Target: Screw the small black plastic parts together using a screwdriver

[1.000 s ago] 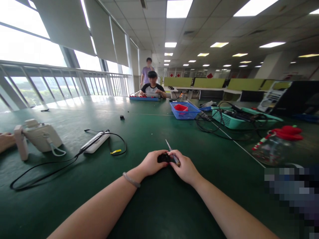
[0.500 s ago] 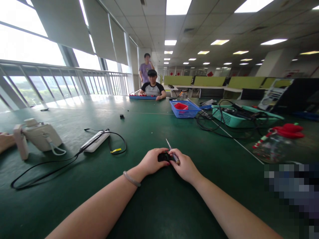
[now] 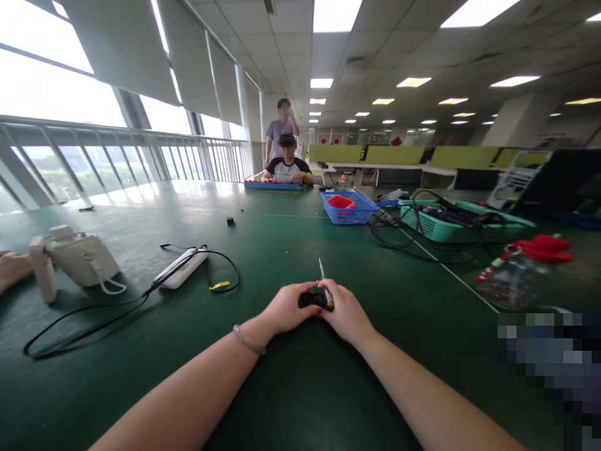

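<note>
left hand (image 3: 285, 308): fingers curled round a small black part (image 3: 310, 299), pinching it from its left side, just above the green table (image 3: 300, 388)
right hand (image 3: 346, 313): closed round a screwdriver (image 3: 325, 287); thin metal shaft sticks up and away past the fingertips
black part, location: between both hands, centre of view, touching both; too small to tell exactly what it is, likely a moulded plastic housing
handling: judged light, rigid, smooth-sided; small enough to twist or pop out of a pinch when a tool bears on it
where to hold: by its two opposite sides, low to the table
screwdriver handling: stiff, slim, light; the thicker handle is the place to grip, tip is fine and could skid
nearby: white power strip (image 3: 181, 268) with black cable (image 3: 94, 322) to the left, well apart; clear jar with red lid (image 3: 521, 275) to the right
others: a seated person (image 3: 287, 166) at the table's far end, another standing behind
</note>
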`<control>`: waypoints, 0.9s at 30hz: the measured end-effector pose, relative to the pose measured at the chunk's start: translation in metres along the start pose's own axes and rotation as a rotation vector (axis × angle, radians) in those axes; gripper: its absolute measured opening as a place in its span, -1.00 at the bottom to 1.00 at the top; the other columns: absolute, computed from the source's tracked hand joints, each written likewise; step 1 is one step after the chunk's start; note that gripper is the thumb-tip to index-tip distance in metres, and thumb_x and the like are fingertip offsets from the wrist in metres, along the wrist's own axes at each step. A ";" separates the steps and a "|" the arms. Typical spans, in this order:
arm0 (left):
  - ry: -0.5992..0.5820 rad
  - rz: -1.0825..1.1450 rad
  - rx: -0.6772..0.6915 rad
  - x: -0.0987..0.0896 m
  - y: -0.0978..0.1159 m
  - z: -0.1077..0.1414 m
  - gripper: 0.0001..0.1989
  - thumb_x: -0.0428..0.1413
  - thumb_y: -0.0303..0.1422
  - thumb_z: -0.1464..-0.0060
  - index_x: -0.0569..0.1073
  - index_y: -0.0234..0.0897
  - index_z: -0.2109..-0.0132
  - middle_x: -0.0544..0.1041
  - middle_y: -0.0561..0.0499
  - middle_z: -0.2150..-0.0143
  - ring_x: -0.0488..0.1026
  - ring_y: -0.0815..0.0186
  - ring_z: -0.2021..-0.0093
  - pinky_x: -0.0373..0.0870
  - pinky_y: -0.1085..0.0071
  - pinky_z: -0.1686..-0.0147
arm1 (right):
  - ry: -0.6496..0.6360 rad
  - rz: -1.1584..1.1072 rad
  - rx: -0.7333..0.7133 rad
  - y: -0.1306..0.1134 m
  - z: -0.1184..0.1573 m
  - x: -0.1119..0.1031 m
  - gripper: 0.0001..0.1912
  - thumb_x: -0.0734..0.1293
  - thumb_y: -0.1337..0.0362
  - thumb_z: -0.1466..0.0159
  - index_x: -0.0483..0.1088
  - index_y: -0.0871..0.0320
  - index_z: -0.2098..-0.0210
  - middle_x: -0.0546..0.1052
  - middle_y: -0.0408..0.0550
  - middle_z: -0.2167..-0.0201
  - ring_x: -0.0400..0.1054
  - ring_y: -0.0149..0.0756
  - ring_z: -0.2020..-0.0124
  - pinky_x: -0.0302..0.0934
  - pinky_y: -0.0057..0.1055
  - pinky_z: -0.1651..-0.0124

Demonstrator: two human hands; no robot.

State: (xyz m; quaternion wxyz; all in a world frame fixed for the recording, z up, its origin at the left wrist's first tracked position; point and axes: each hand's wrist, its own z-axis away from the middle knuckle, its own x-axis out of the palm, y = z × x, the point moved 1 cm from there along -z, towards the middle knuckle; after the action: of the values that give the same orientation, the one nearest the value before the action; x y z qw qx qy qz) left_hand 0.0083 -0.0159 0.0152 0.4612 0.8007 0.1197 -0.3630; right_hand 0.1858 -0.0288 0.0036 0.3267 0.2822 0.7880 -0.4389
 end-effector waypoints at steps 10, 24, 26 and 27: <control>-0.095 -0.039 0.096 -0.004 -0.009 -0.002 -0.50 0.27 -0.23 0.04 0.47 -0.14 -0.09 0.55 -0.02 0.07 0.47 0.20 0.07 0.35 0.30 -0.02 | 0.012 0.073 0.012 0.013 -0.003 -0.012 -0.51 0.44 0.38 -0.07 0.30 0.03 0.03 0.48 -0.04 0.11 0.38 -0.11 0.04 0.23 -0.15 -0.01; -0.177 -0.001 0.113 -0.006 -0.010 -0.002 -0.47 0.27 -0.26 0.04 0.44 -0.08 -0.13 0.50 -0.03 0.04 0.44 0.21 0.05 0.34 0.31 -0.02 | 0.029 0.089 -0.013 0.009 0.000 -0.013 -0.58 0.38 0.43 -0.12 0.32 0.02 0.04 0.48 -0.05 0.10 0.35 -0.11 0.02 0.20 -0.13 -0.05; -0.173 -0.022 0.132 -0.006 -0.011 -0.002 -0.47 0.28 -0.26 0.05 0.45 -0.08 -0.12 0.52 -0.02 0.04 0.44 0.19 0.03 0.32 0.28 -0.05 | 0.072 0.094 -0.031 0.009 -0.001 -0.016 -0.59 0.36 0.45 -0.12 0.32 0.03 0.05 0.48 -0.06 0.10 0.35 -0.12 0.02 0.17 -0.12 -0.07; -0.167 -0.032 0.143 -0.006 -0.011 -0.002 -0.48 0.28 -0.27 0.06 0.46 -0.08 -0.11 0.53 -0.02 0.04 0.43 0.18 0.02 0.31 0.26 -0.06 | 0.108 0.096 -0.028 0.008 -0.002 -0.018 -0.61 0.35 0.44 -0.13 0.32 0.04 0.06 0.49 -0.06 0.11 0.36 -0.12 0.04 0.17 -0.12 -0.07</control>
State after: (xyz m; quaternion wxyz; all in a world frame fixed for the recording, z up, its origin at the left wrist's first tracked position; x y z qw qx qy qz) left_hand -0.0010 -0.0075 0.0132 0.4055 0.7966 0.0672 -0.4433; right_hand 0.2021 -0.0261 0.0147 0.3082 0.3386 0.7961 -0.3957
